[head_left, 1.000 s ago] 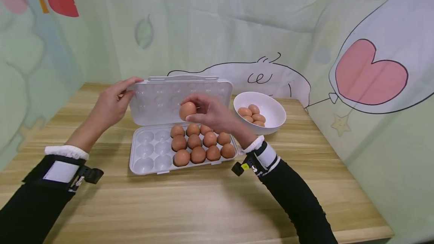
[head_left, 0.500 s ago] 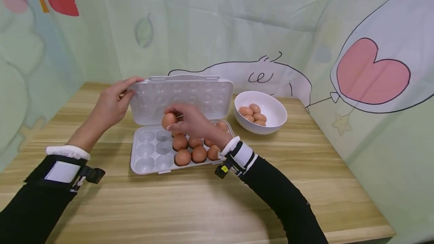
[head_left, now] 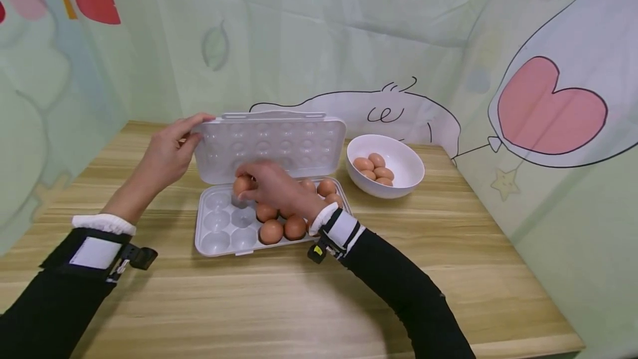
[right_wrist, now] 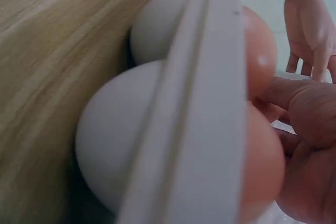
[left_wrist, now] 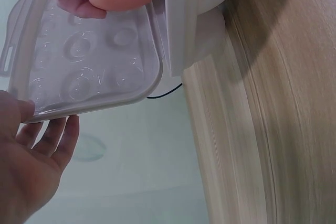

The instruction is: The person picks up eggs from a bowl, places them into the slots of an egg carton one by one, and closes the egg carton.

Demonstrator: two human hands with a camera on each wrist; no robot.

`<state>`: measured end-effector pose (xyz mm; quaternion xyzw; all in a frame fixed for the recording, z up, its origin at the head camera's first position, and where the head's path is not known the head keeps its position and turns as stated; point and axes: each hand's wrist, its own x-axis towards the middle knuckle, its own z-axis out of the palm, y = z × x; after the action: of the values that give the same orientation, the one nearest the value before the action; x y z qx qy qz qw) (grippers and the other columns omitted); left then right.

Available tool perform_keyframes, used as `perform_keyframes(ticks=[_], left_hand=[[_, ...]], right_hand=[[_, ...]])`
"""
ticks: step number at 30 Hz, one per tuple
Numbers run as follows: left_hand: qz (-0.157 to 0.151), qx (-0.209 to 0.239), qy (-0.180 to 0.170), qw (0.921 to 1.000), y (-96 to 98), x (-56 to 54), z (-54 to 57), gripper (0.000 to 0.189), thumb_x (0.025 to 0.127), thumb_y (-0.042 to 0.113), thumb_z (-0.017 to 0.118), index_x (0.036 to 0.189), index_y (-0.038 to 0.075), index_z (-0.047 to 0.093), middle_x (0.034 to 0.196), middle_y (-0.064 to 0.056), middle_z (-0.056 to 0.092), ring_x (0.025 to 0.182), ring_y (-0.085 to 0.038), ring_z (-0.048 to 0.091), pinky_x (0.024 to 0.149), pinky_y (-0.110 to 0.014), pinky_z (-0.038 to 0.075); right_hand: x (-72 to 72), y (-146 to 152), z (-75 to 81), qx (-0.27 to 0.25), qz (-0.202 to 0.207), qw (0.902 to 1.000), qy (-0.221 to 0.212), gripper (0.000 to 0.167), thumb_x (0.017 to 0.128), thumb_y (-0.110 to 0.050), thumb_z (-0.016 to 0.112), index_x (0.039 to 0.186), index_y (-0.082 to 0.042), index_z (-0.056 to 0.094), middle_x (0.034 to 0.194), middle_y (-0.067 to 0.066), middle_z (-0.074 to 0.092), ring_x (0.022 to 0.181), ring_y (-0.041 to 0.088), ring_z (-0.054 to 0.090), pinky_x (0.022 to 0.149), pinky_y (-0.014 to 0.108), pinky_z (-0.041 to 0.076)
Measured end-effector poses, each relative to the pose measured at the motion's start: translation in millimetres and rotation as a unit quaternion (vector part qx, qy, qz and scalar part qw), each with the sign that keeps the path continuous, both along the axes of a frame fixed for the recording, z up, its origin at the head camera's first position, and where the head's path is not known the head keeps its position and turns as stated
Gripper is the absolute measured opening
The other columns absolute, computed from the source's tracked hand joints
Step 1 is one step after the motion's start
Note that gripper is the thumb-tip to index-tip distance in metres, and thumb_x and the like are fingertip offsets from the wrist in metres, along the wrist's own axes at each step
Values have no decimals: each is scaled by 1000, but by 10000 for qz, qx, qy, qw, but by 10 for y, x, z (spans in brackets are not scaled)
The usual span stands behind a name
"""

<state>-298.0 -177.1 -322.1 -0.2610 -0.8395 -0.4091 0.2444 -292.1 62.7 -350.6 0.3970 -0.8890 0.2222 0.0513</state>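
A white plastic egg box stands hinged wide, its lid point(head_left: 319, 145) upright behind the tray point(head_left: 216, 220). My left hand point(head_left: 166, 151) grips the lid's left edge; in the left wrist view the thumb point(left_wrist: 23, 109) lies inside and the fingers behind. Between thumb and fingers, my right hand point(head_left: 276, 184) pinches a brown egg point(head_left: 241, 185), held low at the back pocket of the second column from the left. Brown eggs point(head_left: 271, 231) sit in the columns to its right, partly covered by the right hand and wrist. The leftmost column has bare pockets.
Right of the box stands a white bowl point(head_left: 411, 168) with several brown eggs point(head_left: 384, 173). Both rest on a wooden table point(head_left: 279, 298). A printed cloth backdrop point(head_left: 319, 32) rises behind and at the sides.
My right hand has carried the egg left and down, from in front of the lid to the tray's back row. The left hand keeps its grip on the lid.
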Motion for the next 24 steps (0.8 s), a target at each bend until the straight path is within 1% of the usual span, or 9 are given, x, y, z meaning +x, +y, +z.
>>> perform_keyframes(ticks=[2,5,8,10,12,17,24], left_hand=[[1,0,36,10000,-5,-1,-5,38,105,-4,53,140,6,63,137,-21,63,112,-35,62,81,-5,38],[-41,47,111,9999,-8,-4,-11,38,104,-5,53,139,5,63,135,-22,63,110,-35,62,80,-7,38],[-96,78,110,9999,-7,-12,-21,38,104,-5,54,139,5,63,135,-23,63,110,-34,61,81,-7,38],[-111,74,83,9999,-4,-19,-28,38,104,-5,54,139,4,63,135,-23,63,110,-35,61,81,-7,38],[-113,70,65,9999,-3,-24,-33,37,104,-5,54,140,5,63,135,-23,63,111,-35,61,81,-7,38],[-108,87,60,9999,2,-26,-34,37,105,-4,53,140,4,63,135,-23,63,111,-35,62,81,-7,38],[-46,77,81,9999,-4,-15,-20,37,105,-3,53,139,5,63,135,-21,64,110,-34,62,81,-6,39]], right_hand=[[8,-19,-16,135,-21,9999,52,38,91,-25,83,123,-10,68,101,-8,64,92,10,55,83,18,43],[25,-42,-41,391,-128,9989,245,41,92,-29,82,126,-12,67,102,-9,64,95,12,53,87,20,42],[35,-53,-69,642,-212,9967,447,37,92,-33,81,122,-16,68,98,-9,64,94,14,53,86,23,43],[37,-54,-87,791,-298,9950,526,36,93,-35,80,121,-18,68,97,-10,63,96,14,52,87,24,43],[39,-53,-103,906,-342,9937,557,35,93,-36,79,121,-18,69,99,-10,64,97,14,53,88,24,43],[33,-58,-128,1114,-504,9911,518,38,94,-39,78,125,-19,68,105,-10,65,102,14,52,91,26,43],[37,-97,-136,1313,-706,9872,559,41,92,-44,79,124,-21,68,103,-9,66,104,14,53,90,28,44]])
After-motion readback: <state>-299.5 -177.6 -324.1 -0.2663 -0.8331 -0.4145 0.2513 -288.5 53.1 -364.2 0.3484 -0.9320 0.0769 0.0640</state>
